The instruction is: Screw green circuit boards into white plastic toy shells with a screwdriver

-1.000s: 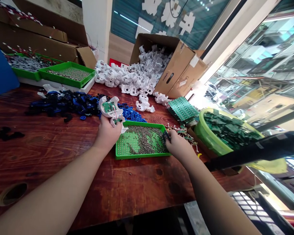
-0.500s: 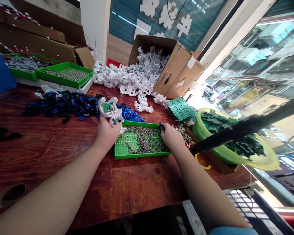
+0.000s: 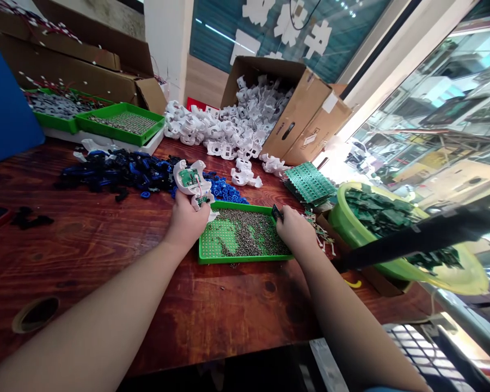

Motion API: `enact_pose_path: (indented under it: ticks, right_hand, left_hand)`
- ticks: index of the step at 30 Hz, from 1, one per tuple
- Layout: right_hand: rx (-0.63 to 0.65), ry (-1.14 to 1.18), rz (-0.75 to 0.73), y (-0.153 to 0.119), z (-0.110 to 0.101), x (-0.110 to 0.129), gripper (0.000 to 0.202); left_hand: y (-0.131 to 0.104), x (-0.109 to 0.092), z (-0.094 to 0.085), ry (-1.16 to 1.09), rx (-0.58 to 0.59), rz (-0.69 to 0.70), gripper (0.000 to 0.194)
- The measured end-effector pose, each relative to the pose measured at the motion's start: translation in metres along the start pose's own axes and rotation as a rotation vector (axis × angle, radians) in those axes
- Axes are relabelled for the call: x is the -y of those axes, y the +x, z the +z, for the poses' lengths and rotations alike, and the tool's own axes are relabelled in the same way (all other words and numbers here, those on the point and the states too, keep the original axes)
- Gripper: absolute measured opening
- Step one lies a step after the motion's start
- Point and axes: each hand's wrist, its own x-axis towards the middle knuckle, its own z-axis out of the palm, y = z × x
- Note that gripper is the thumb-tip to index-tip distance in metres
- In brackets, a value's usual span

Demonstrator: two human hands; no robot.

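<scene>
My left hand [image 3: 188, 220] is closed around a white plastic controller shell [image 3: 190, 173], held at the left end of a green tray [image 3: 245, 260]. Green circuit boards and thin wires show inside the shell. Many small screws [image 3: 249, 234] lie in the tray, some of them standing in its holes. Over the tray's right end, my right hand [image 3: 296, 228] is closed on a small dark piece [image 3: 276, 213]. Its fingers hide most of that piece, so I cannot tell its kind.
Behind the tray lie blue rings [image 3: 224, 189], black and blue parts [image 3: 134, 171] and white shells [image 3: 224, 130] spilling from a cardboard box [image 3: 292, 128]. At right are stacked green boards [image 3: 310, 182], a yellow-green basin [image 3: 363, 237] and a black pole [image 3: 416, 239] crossing before it.
The camera view has turned slightly, so the scene sits a little further right. Both hands keep their grips and stay about the same place over the tray.
</scene>
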Motion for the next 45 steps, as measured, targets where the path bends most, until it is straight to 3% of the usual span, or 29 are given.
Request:
enact_pose_path:
  ticks: [21, 28, 34, 41, 45]
  right_hand:
    - [0.086, 0.034, -0.022, -0.001, -0.01, -0.006, 0.032]
    - [0.196, 0.01, -0.034, -0.005, -0.014, -0.02, 0.023]
    - [0.156, -0.044, -0.014, -0.015, -0.02, -0.016, 0.024]
    - [0.295, -0.099, -0.01, -0.021, -0.023, -0.018, 0.03]
    - [0.297, -0.074, -0.018, -0.024, -0.022, -0.019, 0.025]
  left_hand:
    - [0.001, 0.003, 0.003, -0.071, 0.02, 0.05, 0.028]
    - [0.0, 0.004, 0.003, -0.053, 0.023, 0.034, 0.027]
    - [0.0, 0.003, 0.003, -0.042, 0.019, 0.012, 0.029]
    - [-0.001, 0.0, 0.003, -0.044, 0.005, 0.006, 0.027]
    - [-0.001, 0.0, 0.004, -0.052, 0.007, 0.015, 0.026]
